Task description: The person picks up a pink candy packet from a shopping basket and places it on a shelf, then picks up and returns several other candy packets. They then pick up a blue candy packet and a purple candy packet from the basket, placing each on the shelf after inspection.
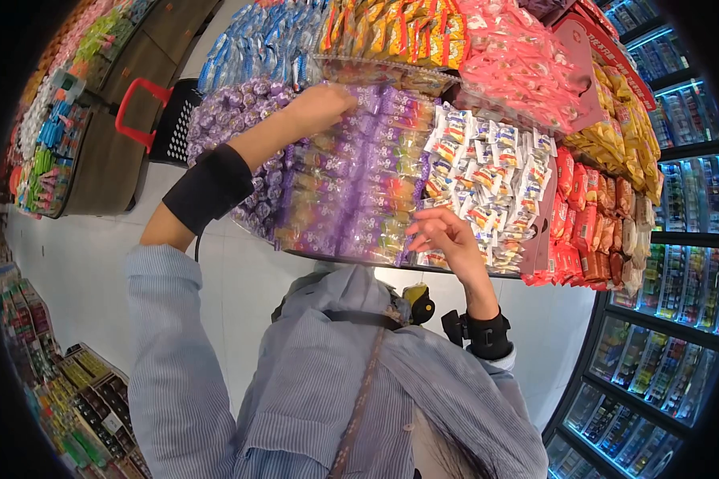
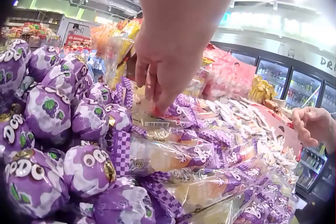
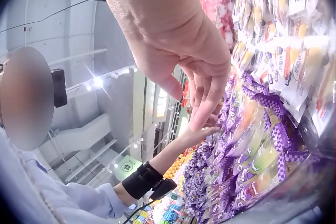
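Note:
My left hand [image 1: 321,110] reaches to the far end of the rows of clear-and-purple candy packets [image 1: 387,195]. In the left wrist view, its fingers [image 2: 156,100] point down onto a packet with a barcode [image 2: 153,123]; I cannot tell whether they pinch it. My right hand [image 1: 449,239] hovers at the near right corner of these rows, beside the small white wrapped sweets [image 1: 495,172]. Its fingers are loosely bent, with nothing between them in the right wrist view. Round purple-wrapped balls [image 2: 48,113] are heaped left of the packets.
Behind the packets lie blue packets [image 1: 256,44], yellow-orange bags [image 1: 395,36] and pink packets [image 1: 519,60]. Red packets [image 1: 571,215] fill the right end of the display. A red-handled black basket [image 1: 176,120] stands at the left, and lit drink fridges [image 1: 687,191] line the right.

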A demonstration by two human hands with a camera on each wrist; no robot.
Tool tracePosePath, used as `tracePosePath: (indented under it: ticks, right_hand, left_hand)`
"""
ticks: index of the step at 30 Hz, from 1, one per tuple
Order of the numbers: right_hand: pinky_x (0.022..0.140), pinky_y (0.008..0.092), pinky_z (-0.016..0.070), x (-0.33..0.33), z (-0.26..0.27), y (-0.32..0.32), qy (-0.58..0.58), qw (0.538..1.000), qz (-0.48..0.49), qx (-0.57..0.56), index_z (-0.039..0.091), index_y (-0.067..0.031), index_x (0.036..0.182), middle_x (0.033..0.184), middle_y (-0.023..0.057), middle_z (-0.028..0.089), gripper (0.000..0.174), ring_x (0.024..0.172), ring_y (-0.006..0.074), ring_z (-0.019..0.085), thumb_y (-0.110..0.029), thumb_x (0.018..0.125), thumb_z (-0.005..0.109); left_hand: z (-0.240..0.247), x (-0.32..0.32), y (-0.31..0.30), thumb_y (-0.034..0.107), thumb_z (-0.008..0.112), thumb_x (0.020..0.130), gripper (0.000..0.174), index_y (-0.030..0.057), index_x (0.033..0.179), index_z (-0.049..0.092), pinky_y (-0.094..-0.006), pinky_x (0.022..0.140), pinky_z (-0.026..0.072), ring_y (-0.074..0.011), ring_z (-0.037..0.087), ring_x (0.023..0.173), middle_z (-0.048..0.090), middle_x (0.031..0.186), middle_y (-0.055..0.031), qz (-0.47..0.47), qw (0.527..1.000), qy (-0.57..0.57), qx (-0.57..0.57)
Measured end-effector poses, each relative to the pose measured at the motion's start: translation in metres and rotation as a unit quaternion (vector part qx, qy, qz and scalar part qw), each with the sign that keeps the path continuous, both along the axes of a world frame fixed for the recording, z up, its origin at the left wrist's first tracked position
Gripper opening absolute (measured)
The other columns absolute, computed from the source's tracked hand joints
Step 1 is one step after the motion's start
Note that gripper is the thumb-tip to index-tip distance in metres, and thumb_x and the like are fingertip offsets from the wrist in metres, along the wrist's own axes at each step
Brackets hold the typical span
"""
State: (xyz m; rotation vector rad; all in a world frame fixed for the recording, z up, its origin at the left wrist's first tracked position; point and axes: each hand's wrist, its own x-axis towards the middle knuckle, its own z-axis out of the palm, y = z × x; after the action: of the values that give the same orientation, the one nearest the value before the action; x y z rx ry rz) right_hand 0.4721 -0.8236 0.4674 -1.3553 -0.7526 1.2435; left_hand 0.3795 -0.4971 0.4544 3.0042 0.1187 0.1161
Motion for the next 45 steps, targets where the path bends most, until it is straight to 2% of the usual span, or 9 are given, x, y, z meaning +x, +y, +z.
tracePosePath:
  ticks: [9, 15, 18, 21, 24, 33, 39, 42, 45]
  right_hand:
    - [0.068, 0.0255, 0.0491, -0.001, 0.000, -0.004, 0.015, 1.000, -0.005, -0.005, 0.049, -0.0006, 0.109, 0.095, 0.0114, 0.062, 0.021, 0.077, 0.0156, 0.062, -0.011, 0.091, 0.043]
    - [0.068, 0.0251, 0.0491, 0.000, 0.000, -0.005, 0.014, 1.000, -0.003, -0.005, 0.049, -0.0005, 0.109, 0.094, 0.0107, 0.061, 0.021, 0.077, 0.0149, 0.061, -0.011, 0.092, 0.043]
    - [0.068, 0.0250, 0.0492, -0.001, 0.000, -0.007, 0.014, 1.000, -0.006, -0.004, 0.049, -0.0005, 0.109, 0.094, 0.0106, 0.061, 0.021, 0.077, 0.0146, 0.061, -0.010, 0.092, 0.043]
    - [0.068, 0.0248, 0.0492, 0.000, -0.002, -0.007, 0.013, 1.000, -0.008, -0.003, 0.049, -0.0005, 0.109, 0.094, 0.0106, 0.061, 0.021, 0.077, 0.0146, 0.061, -0.010, 0.092, 0.043]
    - [0.068, 0.0247, 0.0491, 0.000, -0.003, -0.007, 0.017, 1.000, -0.008, -0.005, 0.049, -0.0006, 0.109, 0.094, 0.0105, 0.061, 0.020, 0.077, 0.0146, 0.061, -0.010, 0.092, 0.043]
    - [0.067, 0.0243, 0.0490, -0.001, 0.001, -0.007, 0.010, 1.000, -0.009, -0.005, 0.049, -0.0016, 0.108, 0.094, 0.0105, 0.061, 0.020, 0.077, 0.0146, 0.062, -0.012, 0.092, 0.043]
    - [0.066, 0.0239, 0.0488, 0.001, 0.003, -0.012, 0.004, 1.000, -0.021, -0.014, 0.050, -0.0020, 0.109, 0.094, 0.0105, 0.062, 0.021, 0.077, 0.0148, 0.062, -0.012, 0.092, 0.043]
    - [0.066, 0.0238, 0.0488, 0.002, 0.003, -0.014, 0.005, 1.000, -0.024, -0.013, 0.050, -0.0022, 0.109, 0.093, 0.0104, 0.062, 0.021, 0.076, 0.0149, 0.062, -0.012, 0.092, 0.043]
    - [0.066, 0.0239, 0.0488, 0.002, 0.002, -0.012, 0.006, 0.999, -0.025, -0.020, 0.050, -0.0022, 0.109, 0.093, 0.0103, 0.062, 0.020, 0.076, 0.0148, 0.062, -0.011, 0.091, 0.044]
  left_hand:
    - [0.002, -0.009, -0.001, 0.009, 0.061, 0.074, 0.022, 0.0058, 0.095, 0.054, -0.0387, 0.080, 0.0447, -0.0271, 0.052, 0.096, 0.055, 0.096, -0.0077, 0.001, 1.000, 0.006, 0.028]
    - [0.004, -0.009, -0.006, 0.009, 0.060, 0.072, 0.018, 0.0072, 0.089, 0.057, -0.0375, 0.079, 0.0453, -0.0264, 0.055, 0.092, 0.056, 0.091, -0.0072, 0.012, 0.998, -0.037, 0.039]
    - [0.015, -0.009, -0.013, 0.009, 0.060, 0.072, 0.015, 0.0076, 0.087, 0.057, -0.0378, 0.076, 0.0463, -0.0265, 0.055, 0.091, 0.056, 0.091, -0.0076, 0.024, 0.999, -0.025, 0.013]
    - [0.016, -0.014, -0.020, 0.010, 0.059, 0.073, 0.014, 0.0078, 0.087, 0.057, -0.0382, 0.073, 0.0472, -0.0273, 0.056, 0.089, 0.056, 0.091, -0.0080, -0.006, 0.999, 0.038, -0.005]
    - [-0.003, -0.017, -0.020, 0.010, 0.060, 0.074, 0.014, 0.0066, 0.087, 0.057, -0.0383, 0.070, 0.0465, -0.0278, 0.056, 0.085, 0.055, 0.085, -0.0080, -0.039, 0.998, -0.031, -0.026]
    - [0.001, -0.016, -0.023, 0.010, 0.059, 0.072, 0.011, 0.0079, 0.083, 0.058, -0.0379, 0.071, 0.0472, -0.0276, 0.057, 0.084, 0.057, 0.086, -0.0079, -0.023, 0.999, -0.015, -0.039]
    - [0.012, -0.050, -0.045, 0.012, 0.059, 0.073, 0.010, 0.0076, 0.082, 0.057, -0.0375, 0.072, 0.0463, -0.0263, 0.056, 0.086, 0.056, 0.085, -0.0072, -0.027, 0.996, -0.034, -0.074]
    - [0.020, -0.076, -0.065, 0.011, 0.060, 0.074, 0.014, 0.0063, 0.087, 0.057, -0.0370, 0.070, 0.0449, -0.0265, 0.054, 0.083, 0.055, 0.086, -0.0073, -0.033, 0.994, -0.054, -0.093]
    - [0.009, -0.100, -0.085, 0.012, 0.061, 0.073, 0.026, 0.0065, 0.098, 0.057, -0.0354, 0.078, 0.0442, -0.0244, 0.054, 0.094, 0.056, 0.101, -0.0070, -0.052, 0.992, -0.094, -0.070]
